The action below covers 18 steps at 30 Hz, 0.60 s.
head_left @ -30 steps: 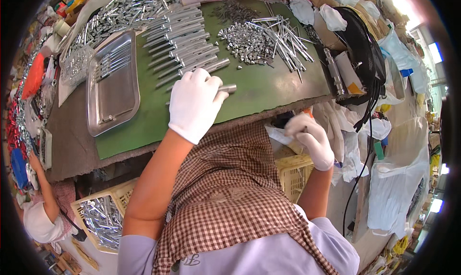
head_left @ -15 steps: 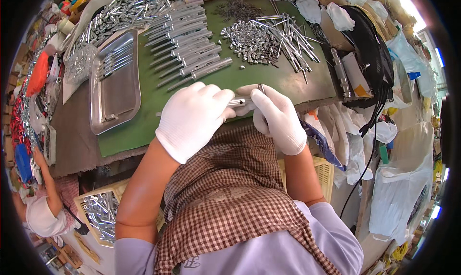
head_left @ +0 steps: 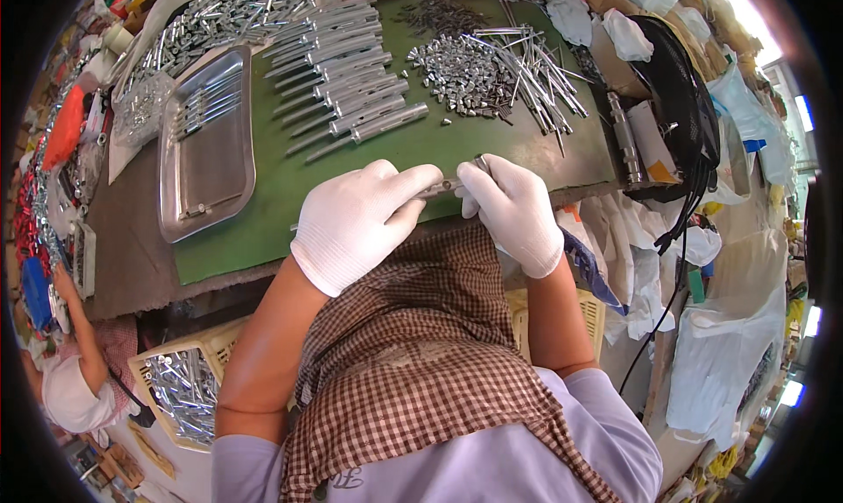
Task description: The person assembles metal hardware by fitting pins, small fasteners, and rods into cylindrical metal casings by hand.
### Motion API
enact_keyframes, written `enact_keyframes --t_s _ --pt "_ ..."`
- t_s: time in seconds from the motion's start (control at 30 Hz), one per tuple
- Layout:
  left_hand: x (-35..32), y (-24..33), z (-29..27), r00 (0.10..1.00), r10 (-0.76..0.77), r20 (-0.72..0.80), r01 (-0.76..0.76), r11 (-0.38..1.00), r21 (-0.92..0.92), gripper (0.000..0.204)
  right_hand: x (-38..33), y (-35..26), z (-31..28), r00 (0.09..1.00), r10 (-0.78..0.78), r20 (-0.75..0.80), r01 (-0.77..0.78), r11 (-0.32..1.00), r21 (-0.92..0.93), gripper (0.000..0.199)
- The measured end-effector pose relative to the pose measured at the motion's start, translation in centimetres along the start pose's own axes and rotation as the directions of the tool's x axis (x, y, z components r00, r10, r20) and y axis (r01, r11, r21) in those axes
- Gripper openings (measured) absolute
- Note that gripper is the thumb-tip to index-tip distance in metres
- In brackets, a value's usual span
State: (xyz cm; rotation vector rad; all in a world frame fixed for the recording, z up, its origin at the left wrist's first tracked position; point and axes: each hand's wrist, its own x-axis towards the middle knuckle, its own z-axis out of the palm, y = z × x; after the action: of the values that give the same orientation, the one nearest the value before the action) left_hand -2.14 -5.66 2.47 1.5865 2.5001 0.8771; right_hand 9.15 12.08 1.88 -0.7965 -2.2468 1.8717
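Note:
White knitted gloves cover both hands at the near edge of the green mat. My left hand (head_left: 356, 226) is closed around a slim silver metal tube (head_left: 436, 189), which lies roughly level; a thin rod end pokes out behind the wrist. My right hand (head_left: 516, 215) pinches the tube's other end with thumb and fingers. A small dark metal end (head_left: 481, 162) sticks up between the right thumb and forefinger; whether it joins the tube is hidden. Beyond my hands, a column of finished-looking metal tubes with thin rods (head_left: 351, 90) lies side by side on the mat.
A steel tray (head_left: 165, 213) at left holds several thin rods and a small fitting. Small silver fittings (head_left: 465, 73) and long rods (head_left: 540, 82) are heaped at the far right of the green mat (head_left: 228, 257). A co-worker's arm (head_left: 83, 336) shows at far left.
My left hand's fingers have shifted slightly along the tube, and my right hand's fingers have drawn in tighter around its end. The whole view has moved a little.

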Motion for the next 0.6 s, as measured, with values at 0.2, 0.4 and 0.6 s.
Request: enact_keyframes --t_s 0.2,0.4,0.6 --pt "0.2 1.0 1.1 0.999 -0.046 0.016 0.043 0.987 0.157 0.02 6.4 0.9 -3.7 0.769 -0.637 -0.052 0.413 0.557 -0.72 0.014" --pt "0.8 1.0 1.5 0.982 -0.149 0.115 0.114 0.957 0.266 0.014 11.0 -2.2 -4.2 0.852 -0.441 0.283 0.408 0.218 -0.887 0.018" --pt "0.9 1.0 1.3 0.978 -0.161 0.13 0.126 0.962 0.241 0.014 11.1 -2.0 -4.0 0.841 -0.458 0.288 0.423 0.225 -0.878 0.018"
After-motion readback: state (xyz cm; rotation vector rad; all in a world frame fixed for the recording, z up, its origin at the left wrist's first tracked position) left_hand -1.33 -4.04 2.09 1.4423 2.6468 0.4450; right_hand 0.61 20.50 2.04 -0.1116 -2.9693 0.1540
